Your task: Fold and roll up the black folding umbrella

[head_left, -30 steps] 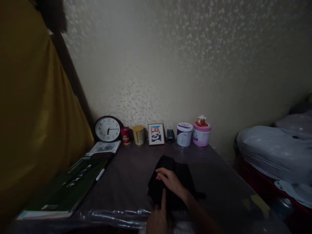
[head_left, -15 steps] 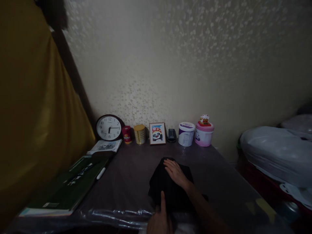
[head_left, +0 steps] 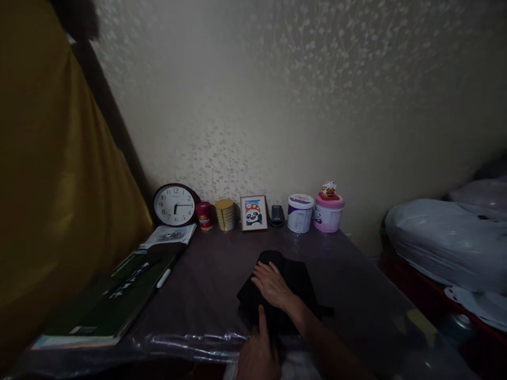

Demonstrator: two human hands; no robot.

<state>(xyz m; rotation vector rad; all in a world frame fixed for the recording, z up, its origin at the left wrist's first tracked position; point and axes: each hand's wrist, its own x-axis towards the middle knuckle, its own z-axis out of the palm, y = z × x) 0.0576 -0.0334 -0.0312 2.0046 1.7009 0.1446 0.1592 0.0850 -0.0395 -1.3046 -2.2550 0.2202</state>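
Observation:
A black folded cloth (head_left: 297, 277) lies on the dark table (head_left: 206, 285), near its front edge. My right hand (head_left: 272, 285) rests flat on top of the cloth with its fingers spread, so it is open. My left hand (head_left: 257, 352) is at the bottom of the view, at the cloth's near edge. One digit lies stretched out on top of the cloth and the other fingers are hidden below, as if pinching the edge.
Along the wall stand a round clock (head_left: 175, 205), a red can (head_left: 204, 216), a gold tin (head_left: 225, 214), a framed panda picture (head_left: 253, 212), a white tub (head_left: 300, 212) and a pink tub (head_left: 328, 211). Green books (head_left: 119, 295) lie at the left. Clear plastic (head_left: 190, 345) covers the table front. Bagged bedding (head_left: 443, 243) sits at the right.
My right hand slid over the cloth, first away to the right, then back a little to the left. My left hand stayed at the near edge.

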